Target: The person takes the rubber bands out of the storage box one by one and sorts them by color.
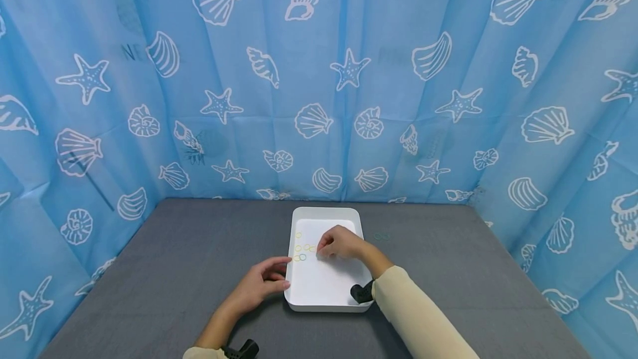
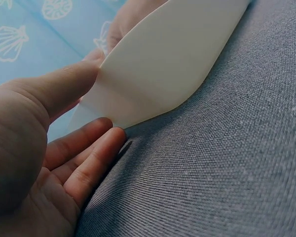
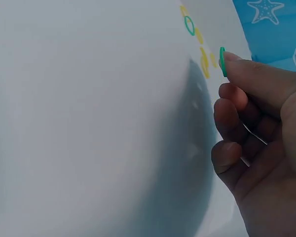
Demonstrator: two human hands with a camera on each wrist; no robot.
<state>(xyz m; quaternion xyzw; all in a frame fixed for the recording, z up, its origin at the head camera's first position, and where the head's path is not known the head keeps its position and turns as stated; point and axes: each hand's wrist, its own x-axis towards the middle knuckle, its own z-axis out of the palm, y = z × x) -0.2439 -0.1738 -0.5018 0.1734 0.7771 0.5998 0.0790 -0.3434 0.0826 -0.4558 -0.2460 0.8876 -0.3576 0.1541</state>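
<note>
Between thumb and fingertips, my right hand [image 1: 341, 241] pinches a small green rubber band [image 3: 223, 62], held over the white tray [image 1: 326, 290]. Its other fingers are curled in the right wrist view. Several thin yellow bands [image 1: 298, 248] lie along the tray's left part, and another green band [image 1: 303, 257] lies beside a yellow one. My left hand [image 1: 259, 282] is at the tray's left side. In the left wrist view its thumb and fingertips touch the tray's outer wall [image 2: 153, 64], with the fingers fairly straight.
Two dark green bands [image 1: 382, 236] lie on the grey cloth-covered table [image 1: 438, 270], right of the tray. A blue curtain [image 1: 319, 87] with white shell and starfish prints hangs behind the table and along both sides.
</note>
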